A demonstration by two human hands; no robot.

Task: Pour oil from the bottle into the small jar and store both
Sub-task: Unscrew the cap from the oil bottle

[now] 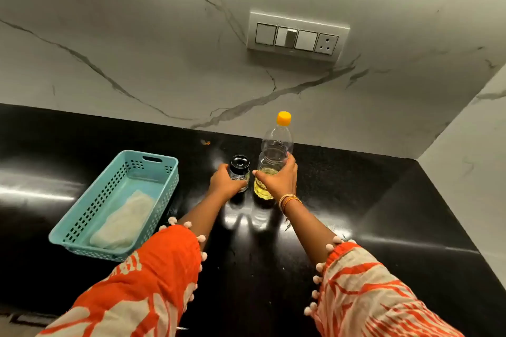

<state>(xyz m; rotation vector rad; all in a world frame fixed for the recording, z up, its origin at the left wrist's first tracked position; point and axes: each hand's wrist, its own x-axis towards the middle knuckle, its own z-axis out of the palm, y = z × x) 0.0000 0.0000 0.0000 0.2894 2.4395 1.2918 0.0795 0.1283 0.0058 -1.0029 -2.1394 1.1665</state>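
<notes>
A clear plastic oil bottle with an orange cap stands upright on the black counter, yellow oil filling only its bottom part. My right hand grips the bottle around its lower body. Just left of it stands a small glass jar with a black lid on. My left hand holds the jar from its left side, fingers curled round its base. Jar and bottle stand close together, a small gap between them.
A light blue perforated plastic basket lies on the counter at the left, with a folded white cloth inside. A marble wall with a switch panel rises behind. A side wall closes off the counter at the right.
</notes>
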